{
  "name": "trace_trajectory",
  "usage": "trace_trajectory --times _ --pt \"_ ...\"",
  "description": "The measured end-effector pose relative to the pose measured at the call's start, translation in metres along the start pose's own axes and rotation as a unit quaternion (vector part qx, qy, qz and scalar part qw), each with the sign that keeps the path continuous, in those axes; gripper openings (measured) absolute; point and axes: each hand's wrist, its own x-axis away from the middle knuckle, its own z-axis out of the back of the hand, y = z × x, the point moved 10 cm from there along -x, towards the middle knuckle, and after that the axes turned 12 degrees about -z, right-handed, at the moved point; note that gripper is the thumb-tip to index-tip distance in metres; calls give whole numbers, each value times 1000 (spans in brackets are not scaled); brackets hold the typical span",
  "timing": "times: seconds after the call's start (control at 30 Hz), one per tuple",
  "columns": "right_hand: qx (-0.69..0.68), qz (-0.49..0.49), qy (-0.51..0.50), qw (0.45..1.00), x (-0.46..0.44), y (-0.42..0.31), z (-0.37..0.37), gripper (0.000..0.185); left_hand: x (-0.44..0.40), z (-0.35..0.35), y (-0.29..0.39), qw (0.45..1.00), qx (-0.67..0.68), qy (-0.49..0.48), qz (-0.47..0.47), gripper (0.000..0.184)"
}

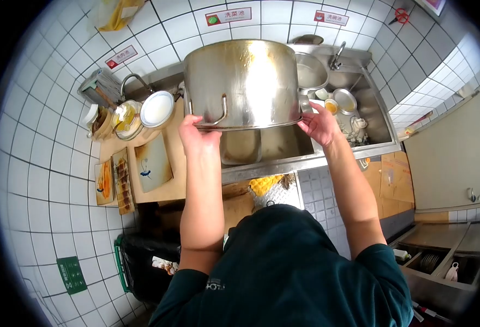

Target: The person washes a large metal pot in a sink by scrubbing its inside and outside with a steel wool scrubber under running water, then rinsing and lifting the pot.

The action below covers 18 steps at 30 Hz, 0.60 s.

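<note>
A large steel pot (242, 82) is held up over the sink (283, 143), tilted so that its side faces me. My left hand (199, 135) grips its lower left edge, close to a wire handle. On the right, my right hand (320, 124) has its fingers at the pot's lower right edge, beside the other handle. The inside of the pot is hidden. Beneath it, part of the basin and a container of cloudy liquid (240, 147) show.
Left, a counter (180, 163) bears a white bowl (157, 109), stacked dishes and rectangular plates (154, 162). Right, another basin (379, 101) holds bowls below a faucet (338, 54). A black-lined bin (147, 272) stands at lower left.
</note>
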Motion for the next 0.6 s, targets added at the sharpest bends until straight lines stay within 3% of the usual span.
trace_trajectory --times 0.1,0.13,0.27,0.33,0.4,0.53,0.6 --pt "18 49 -37 998 -1 3 9 74 -3 11 -9 1000 -12 -2 23 49" --pt "22 42 -7 999 -12 10 28 79 -12 20 -14 999 -16 -5 32 48" --pt "-27 -85 24 996 1 67 50 95 -4 25 -27 994 -94 -32 41 40" --pt "39 84 123 988 40 49 57 94 -4 20 -30 987 -144 -66 19 37" --pt "102 275 190 937 83 24 61 92 14 -4 -36 975 -188 -118 -9 34" --pt "21 263 126 956 113 31 64 80 65 -74 -80 861 -384 -328 -61 42" --pt "7 249 121 961 118 38 72 71 100 -101 -114 665 -571 -446 -180 35"
